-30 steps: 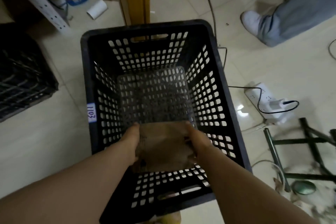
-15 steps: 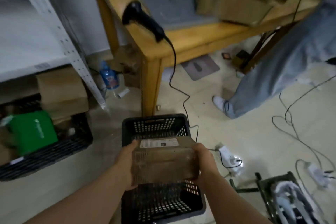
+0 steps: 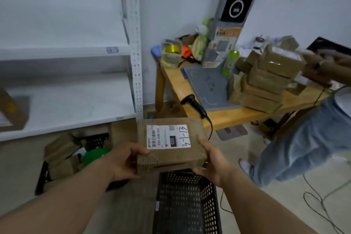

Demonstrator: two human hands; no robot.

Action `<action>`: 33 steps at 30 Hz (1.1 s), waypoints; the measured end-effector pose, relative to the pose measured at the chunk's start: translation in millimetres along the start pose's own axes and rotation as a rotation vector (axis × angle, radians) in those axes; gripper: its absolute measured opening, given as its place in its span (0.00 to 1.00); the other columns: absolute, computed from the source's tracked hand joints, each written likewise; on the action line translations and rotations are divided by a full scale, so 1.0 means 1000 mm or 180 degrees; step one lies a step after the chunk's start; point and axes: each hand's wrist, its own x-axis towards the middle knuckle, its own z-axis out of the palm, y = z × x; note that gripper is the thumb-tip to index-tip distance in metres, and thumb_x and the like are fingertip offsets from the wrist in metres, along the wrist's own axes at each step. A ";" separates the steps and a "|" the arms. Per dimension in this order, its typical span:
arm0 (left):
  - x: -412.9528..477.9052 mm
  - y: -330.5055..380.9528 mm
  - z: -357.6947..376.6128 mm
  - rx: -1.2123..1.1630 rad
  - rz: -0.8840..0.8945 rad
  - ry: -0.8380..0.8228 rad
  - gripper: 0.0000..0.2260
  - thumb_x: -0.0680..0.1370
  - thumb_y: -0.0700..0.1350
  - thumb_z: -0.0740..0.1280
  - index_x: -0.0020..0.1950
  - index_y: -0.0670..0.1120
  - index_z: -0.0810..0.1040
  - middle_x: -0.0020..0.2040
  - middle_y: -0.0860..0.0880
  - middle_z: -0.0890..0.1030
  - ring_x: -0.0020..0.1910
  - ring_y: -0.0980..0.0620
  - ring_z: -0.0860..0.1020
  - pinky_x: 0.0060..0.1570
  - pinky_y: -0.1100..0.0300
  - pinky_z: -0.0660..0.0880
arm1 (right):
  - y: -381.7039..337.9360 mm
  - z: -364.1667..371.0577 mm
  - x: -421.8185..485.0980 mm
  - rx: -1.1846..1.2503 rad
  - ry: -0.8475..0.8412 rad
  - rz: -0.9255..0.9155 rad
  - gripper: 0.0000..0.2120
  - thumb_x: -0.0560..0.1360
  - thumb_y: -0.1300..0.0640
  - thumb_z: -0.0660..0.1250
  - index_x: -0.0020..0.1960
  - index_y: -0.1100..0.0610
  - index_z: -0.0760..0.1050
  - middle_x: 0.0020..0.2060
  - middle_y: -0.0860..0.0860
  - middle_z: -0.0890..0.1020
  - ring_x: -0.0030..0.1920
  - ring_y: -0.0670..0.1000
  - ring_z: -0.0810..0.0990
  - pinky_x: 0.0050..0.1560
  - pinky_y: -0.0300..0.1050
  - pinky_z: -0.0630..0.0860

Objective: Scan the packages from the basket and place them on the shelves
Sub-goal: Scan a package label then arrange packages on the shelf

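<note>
I hold a flat brown cardboard package (image 3: 171, 155) between both hands, above the black plastic basket (image 3: 187, 203) on the floor. Its white label, handwritten "3-1-13", faces up. My left hand (image 3: 124, 159) grips the left edge, thumb on top. My right hand (image 3: 210, 159) grips the right edge. A black handheld scanner (image 3: 193, 103) lies at the front left edge of the wooden table (image 3: 224, 116), just beyond the package. White metal shelves (image 3: 72, 100) stand to the left, with another box (image 3: 11, 112) on the middle shelf at far left.
A stack of brown packages (image 3: 266, 81) sits on the table, where another person's hand (image 3: 326, 66) reaches; their legs in grey trousers (image 3: 307, 142) stand at right. A second black crate with boxes (image 3: 62, 159) lies under the shelves. Cables (image 3: 322, 201) run across the floor at right.
The package has come up out of the basket, held in both hands, and its label now faces up. My view has tilted up from the floor to the shelves and table.
</note>
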 end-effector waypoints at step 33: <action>-0.059 0.165 -0.176 0.1415 0.0640 -0.0390 0.22 0.70 0.38 0.75 0.63 0.47 0.79 0.58 0.41 0.84 0.60 0.36 0.81 0.66 0.32 0.70 | -0.095 0.263 0.040 -0.1456 -0.1393 -0.0545 0.37 0.64 0.38 0.80 0.69 0.48 0.74 0.60 0.58 0.84 0.63 0.63 0.81 0.67 0.67 0.73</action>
